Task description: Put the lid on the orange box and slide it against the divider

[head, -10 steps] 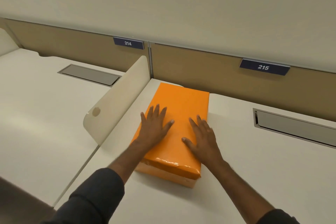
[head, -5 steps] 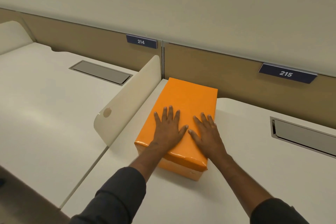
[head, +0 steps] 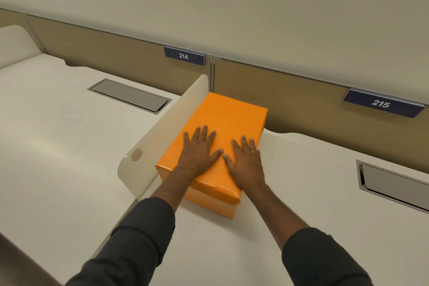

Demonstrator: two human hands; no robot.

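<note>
Left hand (head: pixel 199 152) and right hand (head: pixel 246 161): both flat, fingers spread, palms pressed down on the lid (head: pixel 220 127), grasping nothing. Thumbs nearly meet at the lid's centre line. Hands cover the near half; far half bare. Lid seated on the orange box (head: pixel 218 202), paler base showing under its near edge. Box lies lengthwise on the tabletop (head: pixel 301 193), left side against the divider (head: pixel 162 137), far end near the back panel (head: pixel 301 104).

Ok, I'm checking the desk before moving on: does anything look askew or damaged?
Mostly tidy. The orange box sits lidded beside the divider, both hands flat on top. One oddity: the lid's near edge looks wrinkled and dented near the right corner.
</note>
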